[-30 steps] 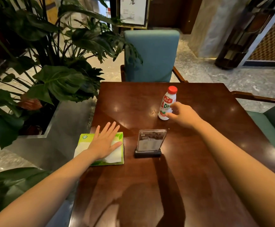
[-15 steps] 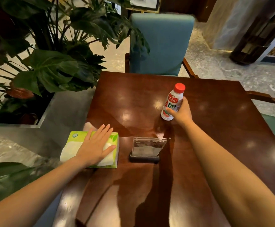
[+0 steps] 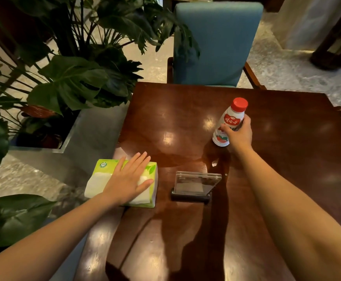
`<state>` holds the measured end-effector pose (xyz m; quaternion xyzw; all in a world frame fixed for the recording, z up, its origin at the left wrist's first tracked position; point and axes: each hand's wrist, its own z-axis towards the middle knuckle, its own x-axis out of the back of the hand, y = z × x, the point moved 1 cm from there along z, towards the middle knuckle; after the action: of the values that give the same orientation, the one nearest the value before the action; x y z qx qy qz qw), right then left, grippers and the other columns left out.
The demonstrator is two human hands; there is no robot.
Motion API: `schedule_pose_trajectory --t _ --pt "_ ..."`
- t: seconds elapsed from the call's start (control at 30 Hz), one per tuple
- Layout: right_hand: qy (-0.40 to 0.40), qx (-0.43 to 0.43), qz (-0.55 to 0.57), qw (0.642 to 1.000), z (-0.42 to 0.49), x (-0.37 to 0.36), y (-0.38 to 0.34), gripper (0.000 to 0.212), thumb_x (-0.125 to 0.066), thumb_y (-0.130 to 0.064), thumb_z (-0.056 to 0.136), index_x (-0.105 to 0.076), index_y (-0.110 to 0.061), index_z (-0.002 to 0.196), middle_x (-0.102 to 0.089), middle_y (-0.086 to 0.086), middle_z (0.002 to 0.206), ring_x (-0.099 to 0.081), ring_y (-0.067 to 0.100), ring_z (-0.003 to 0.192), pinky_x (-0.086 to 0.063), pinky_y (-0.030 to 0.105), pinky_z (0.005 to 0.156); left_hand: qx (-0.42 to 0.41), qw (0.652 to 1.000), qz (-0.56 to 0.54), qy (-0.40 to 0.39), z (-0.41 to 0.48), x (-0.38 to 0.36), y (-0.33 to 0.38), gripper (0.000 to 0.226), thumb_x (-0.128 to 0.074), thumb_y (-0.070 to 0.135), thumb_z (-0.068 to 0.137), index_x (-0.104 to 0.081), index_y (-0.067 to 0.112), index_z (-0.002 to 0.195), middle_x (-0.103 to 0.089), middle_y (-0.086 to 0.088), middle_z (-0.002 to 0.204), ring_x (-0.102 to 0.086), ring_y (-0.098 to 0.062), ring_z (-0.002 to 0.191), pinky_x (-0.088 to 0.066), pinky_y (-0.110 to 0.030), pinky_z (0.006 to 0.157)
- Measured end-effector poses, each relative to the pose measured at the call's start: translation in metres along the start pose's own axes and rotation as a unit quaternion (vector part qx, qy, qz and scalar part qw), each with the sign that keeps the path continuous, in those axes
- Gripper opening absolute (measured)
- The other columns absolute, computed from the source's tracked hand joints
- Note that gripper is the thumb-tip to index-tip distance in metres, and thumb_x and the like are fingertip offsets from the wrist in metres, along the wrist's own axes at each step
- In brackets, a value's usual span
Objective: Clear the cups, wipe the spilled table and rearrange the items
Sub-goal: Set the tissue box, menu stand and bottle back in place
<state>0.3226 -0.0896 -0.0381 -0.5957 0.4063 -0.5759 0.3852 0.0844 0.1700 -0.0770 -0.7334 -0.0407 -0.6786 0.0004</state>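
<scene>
Small white plastic drink bottle with red cap (image 3: 231,121) stands tilted on far right part of shiny dark brown wooden table (image 3: 287,159); right hand (image 3: 239,133) wrapped round its middle, fingers clamped on it. Left hand (image 3: 129,177) lies flat, fingers spread, on green and white soft tissue pack (image 3: 151,171) at table's left edge. Clear plastic sign stand with black base (image 3: 194,186) sits between hands. No cups seen. Step looks like putting things back in place. Next: set bottle upright in its spot, keep firm hold so it won't tip
</scene>
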Motion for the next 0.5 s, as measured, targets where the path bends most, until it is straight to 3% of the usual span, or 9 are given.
schedule_pose_trajectory --t 0.2,0.33,0.5 --pt "-0.042 0.011 -0.002 0.999 -0.040 0.026 0.006 0.070 -0.074 -0.013 0.077 -0.037 -0.017 0.137 -0.053 0.004 0.132 -0.050 0.013 0.113 -0.042 0.030 0.096 0.001 1.000 -0.015 -0.006 0.001 -0.002 -0.002 0.087 0.010 0.073 0.076 -0.008 0.026 0.148 -0.008 0.007 0.158 -0.003 -0.011 0.145 -0.003 -0.042 0.117" --pt "-0.080 0.037 -0.033 0.996 -0.071 0.056 0.017 0.070 -0.078 -0.014 0.073 -0.041 -0.016 0.133 -0.056 -0.002 0.120 -0.054 0.014 0.108 -0.045 0.027 0.089 -0.001 1.000 -0.022 -0.006 0.001 0.000 -0.001 0.094 0.017 0.076 0.071 -0.006 0.027 0.148 -0.006 0.007 0.158 -0.001 -0.011 0.145 -0.001 -0.042 0.117" --pt "-0.109 0.030 -0.045 0.993 -0.107 0.082 0.030 0.069 -0.080 -0.014 0.071 -0.045 -0.016 0.130 -0.056 -0.004 0.118 -0.057 0.016 0.108 -0.046 0.030 0.093 -0.006 0.999 -0.023 -0.022 0.001 0.005 0.001 0.095 0.013 0.077 0.070 -0.004 0.025 0.148 -0.002 0.007 0.158 0.003 -0.011 0.145 0.001 -0.043 0.118"
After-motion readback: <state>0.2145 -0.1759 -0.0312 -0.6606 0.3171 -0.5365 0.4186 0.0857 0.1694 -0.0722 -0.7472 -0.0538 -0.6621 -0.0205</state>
